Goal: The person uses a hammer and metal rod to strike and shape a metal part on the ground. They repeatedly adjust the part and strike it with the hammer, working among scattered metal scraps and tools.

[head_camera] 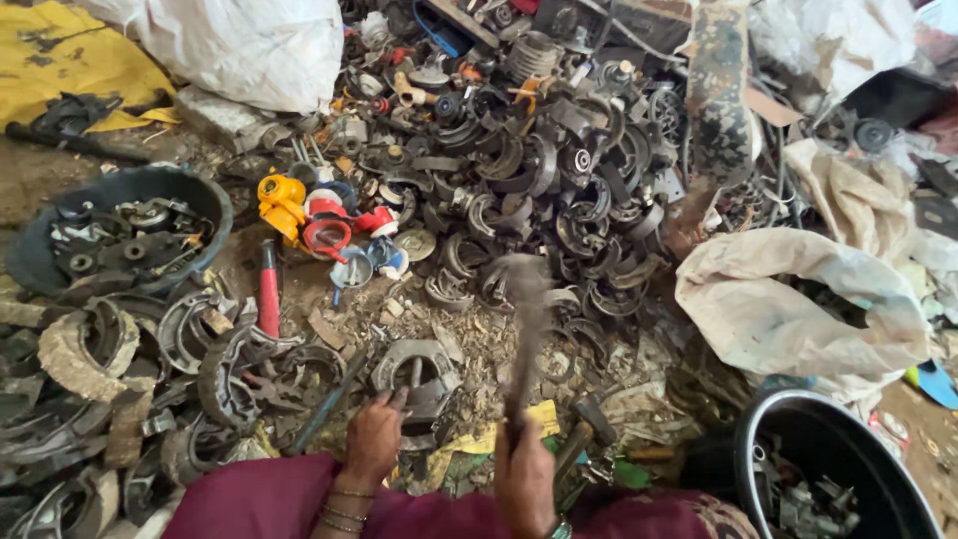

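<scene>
I am looking down at my left hand, which is resting its fingertips on a grey curved metal brake shoe that is lying on the littered floor just ahead of me; the fingers are bent and pressing on its near edge, not wrapping around it. My right hand is closing in a full fist around the handle of a dark, motion-blurred hammer, which is standing upright above the floor just right of the brake shoe, its head smeared so that I cannot tell its shape. Thin bangles are sitting on my left wrist, and maroon cloth is covering my lap at the lower edge. Beyond the brake shoe a large heap of dark curved metal parts is filling the middle of the view. A red-handled tool is lying to the left, near a yellow and red cluster of plastic pieces. A black round tub holding metal parts is sitting far left, another black tub lower right, and a dirty white sack beside it.
</scene>
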